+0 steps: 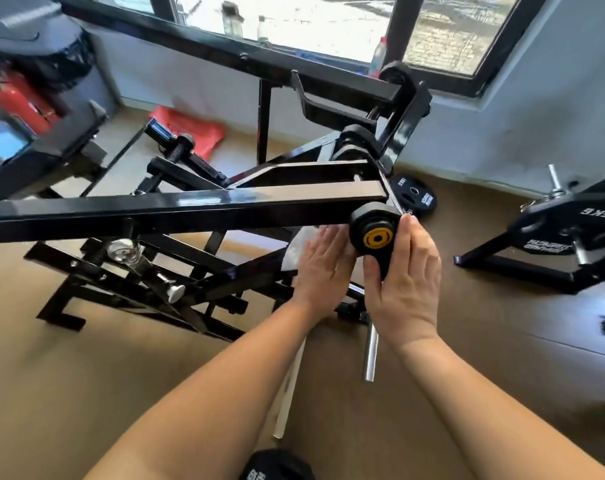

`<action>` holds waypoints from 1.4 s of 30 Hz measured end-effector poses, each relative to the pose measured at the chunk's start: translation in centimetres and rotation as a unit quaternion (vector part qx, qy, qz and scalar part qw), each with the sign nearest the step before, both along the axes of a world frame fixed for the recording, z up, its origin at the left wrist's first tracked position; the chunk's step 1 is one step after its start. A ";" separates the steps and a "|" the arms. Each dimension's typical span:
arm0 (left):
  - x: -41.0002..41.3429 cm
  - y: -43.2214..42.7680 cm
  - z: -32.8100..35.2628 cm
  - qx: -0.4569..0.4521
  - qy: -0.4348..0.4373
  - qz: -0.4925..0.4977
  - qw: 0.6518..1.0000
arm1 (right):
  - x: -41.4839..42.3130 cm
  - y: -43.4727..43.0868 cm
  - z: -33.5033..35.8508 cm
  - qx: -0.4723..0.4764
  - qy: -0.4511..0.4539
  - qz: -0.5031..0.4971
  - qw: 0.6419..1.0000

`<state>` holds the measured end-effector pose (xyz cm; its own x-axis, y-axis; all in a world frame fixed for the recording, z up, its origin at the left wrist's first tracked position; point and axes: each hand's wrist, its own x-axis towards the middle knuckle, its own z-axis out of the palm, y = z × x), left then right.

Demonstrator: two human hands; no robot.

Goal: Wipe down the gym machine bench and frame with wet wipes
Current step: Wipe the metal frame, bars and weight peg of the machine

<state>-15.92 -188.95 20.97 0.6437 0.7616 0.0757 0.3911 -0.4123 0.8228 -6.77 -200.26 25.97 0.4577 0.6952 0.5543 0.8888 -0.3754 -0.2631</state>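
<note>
1. The task's thing: the black frame beam (190,209) runs across the view from the left. It ends at the end roller (375,233) with a yellow hub, where both hands work. The bench pad (72,129) lies far left, blurred and untouched.
2. The right hand (405,282) is clamped on the roller, thumb across its lower face and fingers wrapped behind. I judge that this steadies the roller so it cannot spin under rubbing.
3. The left hand (323,268) lies just beside it, palm down with fingers straight, laid against the roller's near side beneath the beam. This is a pressing pose and not a grip.
4. Wet wipe: none plainly visible. A pale patch beyond the left fingers may be wipe or gleaming metal; I cannot tell.
5. Both forearms reach forward, wrists close together.
</note>
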 end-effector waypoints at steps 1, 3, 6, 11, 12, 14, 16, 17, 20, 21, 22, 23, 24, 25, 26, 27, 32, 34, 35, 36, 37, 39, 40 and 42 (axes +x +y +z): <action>-0.9 0.1 -1.3 -0.005 0.032 0.002 0.999 | -0.2 0.2 0.0 -0.001 -0.007 -0.008 1.000; -3.0 0.9 -3.6 -0.044 0.077 0.021 0.996 | -0.3 0.5 -0.2 -0.008 -0.022 -0.019 1.000; -4.7 1.9 -4.7 -0.089 0.123 0.047 0.987 | -0.2 0.8 -0.6 -0.014 -0.043 -0.037 0.998; -2.1 -0.7 -1.6 -0.026 -0.024 -0.050 0.998 | 0.0 1.2 -1.0 0.005 -0.066 -0.050 0.997; -2.1 -0.7 -1.5 -0.029 -0.040 -0.053 0.997 | 0.2 1.1 -1.1 0.007 -0.073 -0.051 0.996; -3.3 0.2 -2.3 -0.052 -0.048 -0.044 0.997 | 0.5 1.1 -1.4 0.009 -0.087 -0.046 0.995; -4.8 1.6 -3.8 -0.103 -0.037 -0.035 0.993 | 0.6 1.2 -1.6 0.012 -0.094 -0.051 0.994; -5.3 2.1 -4.2 -0.124 -0.031 -0.031 0.991 | 0.7 1.4 -1.8 0.012 -0.095 -0.056 0.994; -5.4 2.3 -3.9 -0.171 -0.058 0.002 0.984 | 0.5 1.7 -1.9 0.010 -0.099 -0.068 0.993; -5.2 2.1 -3.1 -0.196 -0.084 0.018 0.977 | 0.5 1.7 -1.9 0.011 -0.099 -0.071 0.992; -4.9 2.1 -2.6 -0.218 -0.112 0.036 0.969 | 0.4 1.7 -2.0 0.012 -0.098 -0.072 0.992; -4.7 2.0 -2.1 -0.208 -0.130 0.050 0.968 | 0.4 1.6 -2.0 0.014 -0.097 -0.072 0.993; -4.5 1.9 -1.8 -0.164 -0.133 0.067 0.975 | 0.4 1.6 -2.1 0.016 -0.096 -0.072 0.993; -4.1 1.9 -1.7 -0.119 -0.129 0.088 0.981 | 0.4 1.7 -2.2 0.017 -0.095 -0.071 0.993; -3.7 2.0 -1.8 -0.094 -0.121 0.117 0.981 | 0.5 1.7 -2.2 0.015 -0.092 -0.069 0.993; -3.4 2.0 -1.7 -0.082 -0.109 0.143 0.980 | 0.6 1.7 -2.1 0.013 -0.089 -0.065 0.994; -2.5 1.1 -2.1 -0.018 -0.032 0.111 0.993 | 1.6 1.1 -2.2 0.019 -0.086 -0.012 0.996; -1.7 0.3 -2.1 0.027 -0.020 0.100 0.994 | 2.4 1.2 -2.3 0.024 -0.091 0.011 0.995; -1.0 0.0 -2.0 0.043 -0.020 0.092 0.995 | 2.7 1.2 -2.3 0.028 -0.095 0.017 0.995; -0.4 -0.5 -1.8 0.061 -0.023 0.079 0.995 | 2.9 1.2 -2.5 0.033 -0.098 0.023 0.994; 0.3 -0.9 -1.6 0.070 -0.030 0.066 0.995 | 3.0 1.2 -2.6 0.035 -0.099 0.027 0.994; 0.9 -0.9 -1.1 0.061 -0.062 0.057 0.995 | 3.1 1.3 -2.8 0.033 -0.098 0.029 0.994; 0.8 -0.7 -1.3 0.031 -0.083 0.068 0.994 | 3.1 1.4 -2.9 0.031 -0.098 0.030 0.994; -0.2 0.0 -2.2 -0.076 -0.108 0.107 0.985 | 3.2 1.4 -3.2 0.035 -0.102 0.035 0.994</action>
<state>-16.07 -188.96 18.81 0.4487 0.8911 0.0675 0.2653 -0.2049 0.9421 -3.61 -198.89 22.79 0.2830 0.6776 0.6789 0.9496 -0.2977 -0.0987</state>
